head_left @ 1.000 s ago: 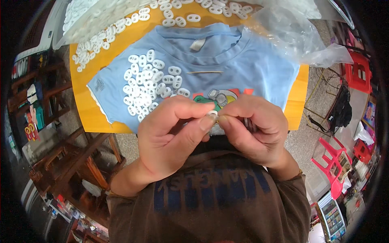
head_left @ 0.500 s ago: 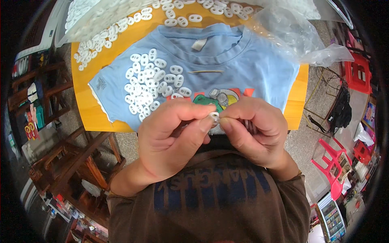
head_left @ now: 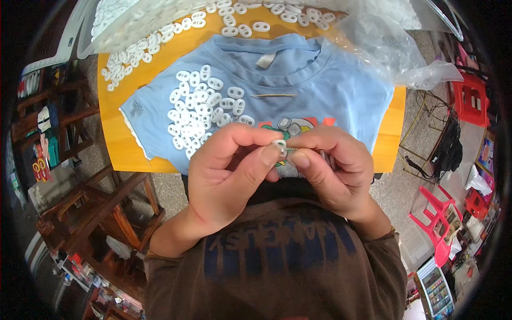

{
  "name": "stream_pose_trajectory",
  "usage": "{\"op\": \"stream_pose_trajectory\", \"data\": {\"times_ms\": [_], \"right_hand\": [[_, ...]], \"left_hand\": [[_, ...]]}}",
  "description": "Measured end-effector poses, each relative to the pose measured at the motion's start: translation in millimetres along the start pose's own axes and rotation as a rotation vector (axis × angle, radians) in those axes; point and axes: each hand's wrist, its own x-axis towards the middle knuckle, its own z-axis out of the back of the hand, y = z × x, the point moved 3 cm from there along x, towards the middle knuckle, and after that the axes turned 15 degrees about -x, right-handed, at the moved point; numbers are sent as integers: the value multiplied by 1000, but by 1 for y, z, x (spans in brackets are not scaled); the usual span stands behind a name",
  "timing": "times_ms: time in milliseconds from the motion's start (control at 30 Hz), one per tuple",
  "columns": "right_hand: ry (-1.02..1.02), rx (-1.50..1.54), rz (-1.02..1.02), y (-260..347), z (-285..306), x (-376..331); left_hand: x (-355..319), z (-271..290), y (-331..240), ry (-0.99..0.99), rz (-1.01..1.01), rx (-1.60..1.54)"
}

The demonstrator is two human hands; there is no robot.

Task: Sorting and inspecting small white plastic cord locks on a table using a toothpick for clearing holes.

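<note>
Little has moved: our hands stay together over the table's near edge.
Our left hand and right hand pinch one white piece above the blue shirt.

Clear plastic bag on table's far right; white neck label.

Grey floor, red plastic chair (right side)

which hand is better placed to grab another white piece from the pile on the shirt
Probably the left. The left hand sits on the same side as the pile of white pieces on the blue shirt. The right hand is farther off. Both now pinch one small white piece between their fingertips.
</note>
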Motion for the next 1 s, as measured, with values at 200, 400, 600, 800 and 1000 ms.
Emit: {"op": "stream_pose_trajectory", "data": {"times_ms": [200, 400, 600, 800, 1000], "right_hand": [[5, -61, 64, 5, 1, 2], [-3, -67, 68, 3, 2, 1], [3, 267, -173, -3, 3, -7], [46, 427, -247, 2, 4, -4], [52, 490, -218, -2, 0, -6]], "left_hand": [[0, 0, 0, -27, 8, -59], [0, 0, 2, -34, 3, -97], [3, 5, 4, -72, 17, -152], [3, 0, 13, -48, 114, -414], [2, -5, 13, -3, 107, -473]]}}
